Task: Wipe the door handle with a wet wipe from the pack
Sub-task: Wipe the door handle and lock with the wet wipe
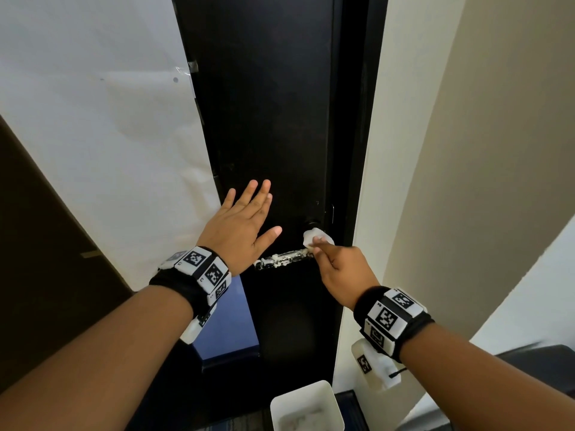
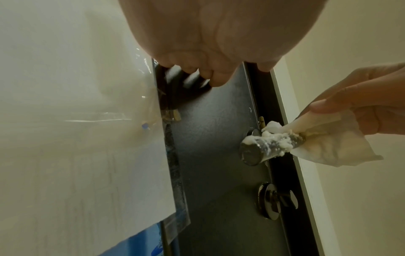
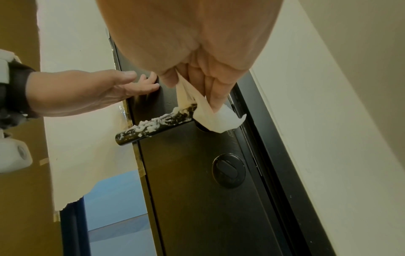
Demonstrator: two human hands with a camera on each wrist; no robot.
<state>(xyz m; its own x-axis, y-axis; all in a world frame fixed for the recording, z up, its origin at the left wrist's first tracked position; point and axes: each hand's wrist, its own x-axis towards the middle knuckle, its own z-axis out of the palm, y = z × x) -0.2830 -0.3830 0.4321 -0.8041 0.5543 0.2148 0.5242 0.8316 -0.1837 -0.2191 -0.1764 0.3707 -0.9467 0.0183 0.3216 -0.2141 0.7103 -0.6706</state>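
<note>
A dark metal lever handle (image 1: 281, 259) (image 2: 266, 146) (image 3: 153, 124) sticks out of the black door (image 1: 267, 119) and is smeared with white foam. My right hand (image 1: 337, 269) (image 3: 203, 83) pinches a crumpled white wet wipe (image 1: 314, 236) (image 2: 324, 145) (image 3: 217, 119) against the handle's inner end, by the door. My left hand (image 1: 245, 219) (image 3: 92, 91) rests flat on the door, fingers straight, up and left of the handle. No wipe pack is in view.
A round thumb-turn lock (image 2: 274, 201) (image 3: 229, 170) sits below the handle. White paper (image 1: 102, 135) is taped over the panel left of the door. A white bin (image 1: 306, 405) stands on the floor below. A cream wall (image 1: 482, 150) lies to the right.
</note>
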